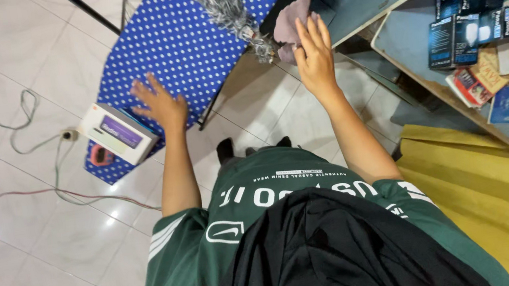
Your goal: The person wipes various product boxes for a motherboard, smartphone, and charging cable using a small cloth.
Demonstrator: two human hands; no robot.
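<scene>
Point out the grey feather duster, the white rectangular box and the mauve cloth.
grey feather duster [220, 3]: head view, on its fluffy head.
white rectangular box [114, 135]: head view, on its top face.
mauve cloth [289, 25]: head view, on the fold above the right hand [315, 56].

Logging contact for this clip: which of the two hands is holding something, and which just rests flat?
The right hand grips a mauve cloth. The left hand lies open on the blue dotted ironing board, beside a white box.
</scene>
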